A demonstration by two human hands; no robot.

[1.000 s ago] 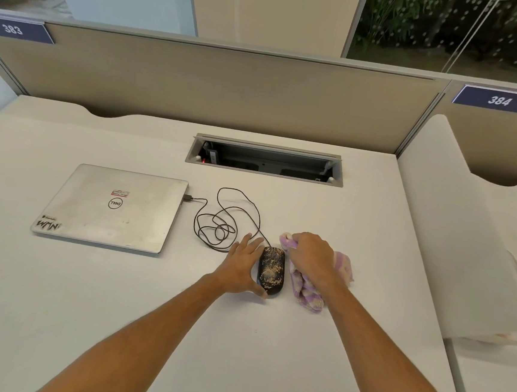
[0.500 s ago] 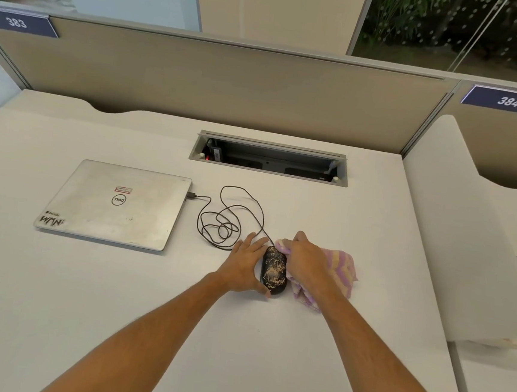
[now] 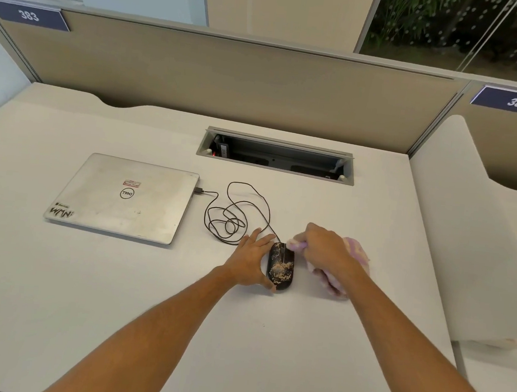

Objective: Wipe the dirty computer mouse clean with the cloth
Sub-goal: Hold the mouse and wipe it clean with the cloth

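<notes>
Here mouse (image 3: pixel 280 266) lies between left fingers (image 3: pixel 259 238) and cloth (image 3: pixel 355 257).

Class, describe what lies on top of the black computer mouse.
Tan crumbly dirt speckles the black computer mouse. Its left edge is hidden by the left hand.

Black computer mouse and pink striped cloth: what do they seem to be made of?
The black computer mouse looks like hard moulded plastic, its smooth rounded shell speckled with tan grime. The pink striped cloth looks like soft, fuzzy terry or microfibre, bunching loosely in the right hand; the exact fibre cannot be told.
</notes>
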